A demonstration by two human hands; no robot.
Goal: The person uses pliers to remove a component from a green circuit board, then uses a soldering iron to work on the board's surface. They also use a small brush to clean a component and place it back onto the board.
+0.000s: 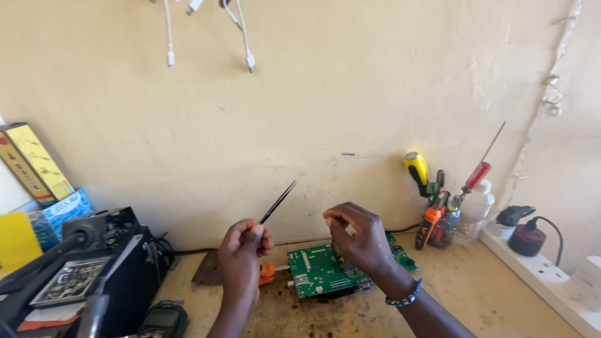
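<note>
Tweezers [277, 202], black and slim, rise up and rightward from the left hand [243, 253], which pinches their lower end; they look light, stiff and sharp-tipped, best gripped low on the shank. Right hand [360, 241] is curled narrow, fingertips pinched, whether on something tiny cannot be told. Just below and beyond both lies the green circuit board [319, 272], likely fragile, best held by its edges. Wall behind limits reach; open bench lies right.
</note>
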